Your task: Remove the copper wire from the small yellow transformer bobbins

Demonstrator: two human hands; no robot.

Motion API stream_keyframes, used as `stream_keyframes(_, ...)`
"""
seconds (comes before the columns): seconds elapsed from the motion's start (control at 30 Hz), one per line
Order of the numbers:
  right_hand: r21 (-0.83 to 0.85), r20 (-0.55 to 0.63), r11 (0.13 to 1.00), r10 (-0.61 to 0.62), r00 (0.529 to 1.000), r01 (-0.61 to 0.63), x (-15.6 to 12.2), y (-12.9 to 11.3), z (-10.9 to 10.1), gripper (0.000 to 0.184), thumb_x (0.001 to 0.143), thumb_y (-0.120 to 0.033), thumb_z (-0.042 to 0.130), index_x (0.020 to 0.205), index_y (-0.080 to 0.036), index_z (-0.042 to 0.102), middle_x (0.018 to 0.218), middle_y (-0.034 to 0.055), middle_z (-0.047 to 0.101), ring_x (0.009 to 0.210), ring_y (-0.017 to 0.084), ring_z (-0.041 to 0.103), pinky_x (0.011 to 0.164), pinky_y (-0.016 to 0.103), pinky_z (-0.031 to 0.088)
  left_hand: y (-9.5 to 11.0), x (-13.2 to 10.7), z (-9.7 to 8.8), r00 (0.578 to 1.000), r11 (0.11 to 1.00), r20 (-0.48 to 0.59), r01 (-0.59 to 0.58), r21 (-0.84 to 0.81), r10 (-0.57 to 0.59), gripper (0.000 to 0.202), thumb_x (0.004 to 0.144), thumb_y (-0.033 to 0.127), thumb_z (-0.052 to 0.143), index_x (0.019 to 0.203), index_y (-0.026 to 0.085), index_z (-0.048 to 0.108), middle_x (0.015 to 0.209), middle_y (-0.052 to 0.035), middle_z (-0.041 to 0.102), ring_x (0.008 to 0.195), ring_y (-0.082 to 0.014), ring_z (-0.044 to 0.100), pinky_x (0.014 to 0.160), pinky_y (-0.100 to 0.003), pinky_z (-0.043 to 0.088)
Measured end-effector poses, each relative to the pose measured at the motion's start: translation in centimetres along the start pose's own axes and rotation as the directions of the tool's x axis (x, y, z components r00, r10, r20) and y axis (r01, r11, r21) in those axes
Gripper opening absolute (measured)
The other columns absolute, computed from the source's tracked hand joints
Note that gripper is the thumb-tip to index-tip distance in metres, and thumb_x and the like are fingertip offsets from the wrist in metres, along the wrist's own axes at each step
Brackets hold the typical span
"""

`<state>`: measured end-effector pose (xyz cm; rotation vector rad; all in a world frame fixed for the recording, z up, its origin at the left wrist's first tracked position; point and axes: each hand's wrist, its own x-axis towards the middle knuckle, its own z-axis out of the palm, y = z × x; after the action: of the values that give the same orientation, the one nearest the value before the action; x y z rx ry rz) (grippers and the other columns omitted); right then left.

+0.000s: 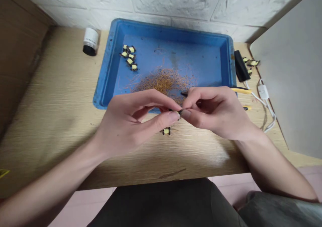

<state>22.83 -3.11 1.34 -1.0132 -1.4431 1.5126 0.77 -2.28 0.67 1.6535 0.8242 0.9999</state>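
Observation:
Thumb and index finger of my left hand [136, 119] pinch a small black part [179, 112], mostly hidden, perhaps a coil like those nearby. At its right edge, the fingertips of my right hand [213, 111] are pinched together; what they grip there is too small to make out. Just below the fingers, a small transformer coil [166, 131] with yellow tape, black ends and thin wires lies on the table. Behind my right hand runs a tool with yellow handles [241, 90] and a dark tip; whether the hand holds it, I cannot tell.
A blue tray [103, 69] holds a heap of copper-coloured wire clippings [163, 81] and several taped coils [130, 56]. A white bottle with a black cap [91, 41] stands left. Right are a black cylinder [241, 66], more coils [253, 62] and a white cable with a switch [263, 91].

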Motion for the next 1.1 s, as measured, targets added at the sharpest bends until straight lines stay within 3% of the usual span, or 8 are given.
stream_keyframes(0.2,-0.052,-0.021,0.997,-0.051,0.998,0.050,-0.1,0.1,0.1,0.014,0.086,-0.009,0.080,0.077,-0.019,0.073,0.061,-0.0080,0.046,0.056,0.007,0.037,0.050,0.026,0.026,0.0,0.1,0.0,1.000,1.000,-0.006,0.025,-0.006,-0.025,0.027,0.088,0.008,0.082,0.097,0.033,0.084,0.088,0.0087,0.085,0.077,-0.0103,0.078,0.071,-0.019,0.062)
stream_keyframes(0.33,-0.165,-0.040,0.975,-0.154,0.987,0.146,-0.2,0.2,0.3,0.019,0.087,-0.005,0.076,0.077,-0.020,0.071,0.066,-0.0070,0.047,0.059,0.008,0.040,0.052,0.027,0.030,-0.1,-0.1,-0.1,0.998,0.998,-0.021,0.054,0.021,-0.054,0.028,0.088,0.007,0.081,0.096,0.033,0.085,0.088,0.0086,0.085,0.078,-0.0114,0.079,0.071,-0.019,0.062)
stream_keyframes(0.47,-0.314,-0.003,0.914,-0.271,0.962,0.257,0.0,0.1,0.0,0.020,0.089,-0.005,0.077,0.079,-0.021,0.072,0.068,-0.0059,0.050,0.062,0.009,0.046,0.055,0.028,0.036,-0.4,-0.1,-0.3,0.997,0.997,-0.009,0.071,-0.005,-0.071,0.021,0.087,0.012,0.083,0.093,0.032,0.086,0.086,0.0053,0.084,0.074,-0.0131,0.076,0.067,-0.022,0.061)
stream_keyframes(0.67,-0.484,0.142,0.772,-0.394,0.908,0.411,0.3,0.4,-1.0,0.010,0.102,-0.021,0.073,0.093,-0.022,0.076,0.072,-0.0033,0.054,0.066,0.012,0.052,0.062,0.030,0.044,-0.3,0.3,-0.6,0.996,0.995,0.016,0.090,-0.035,-0.089,0.017,0.087,0.014,0.084,0.090,0.030,0.084,0.084,0.0044,0.083,0.078,-0.0148,0.078,0.071,-0.022,0.065)
stream_keyframes(0.87,-0.519,0.092,0.700,-0.526,0.846,0.491,0.6,1.2,-0.8,0.012,0.105,-0.025,0.071,0.094,-0.022,0.076,0.079,0.0003,0.064,0.074,0.016,0.057,0.068,0.033,0.048,-0.2,0.4,-0.8,0.990,0.990,-0.002,0.138,-0.029,-0.138,0.015,0.086,0.012,0.084,0.093,0.024,0.079,0.084,0.0042,0.082,0.079,-0.0109,0.078,0.071,-0.014,0.063)
stream_keyframes(1.1,-0.482,0.045,0.726,-0.539,0.841,0.491,0.8,1.8,-0.2,0.023,0.107,-0.036,0.070,0.090,-0.020,0.072,0.078,-0.0006,0.056,0.074,0.015,0.053,0.067,0.032,0.047,-0.4,0.2,-0.8,0.992,0.993,0.028,0.120,-0.004,-0.120,0.012,0.085,0.015,0.085,0.087,0.027,0.083,0.078,0.0040,0.081,0.069,-0.0107,0.073,0.059,-0.016,0.056)
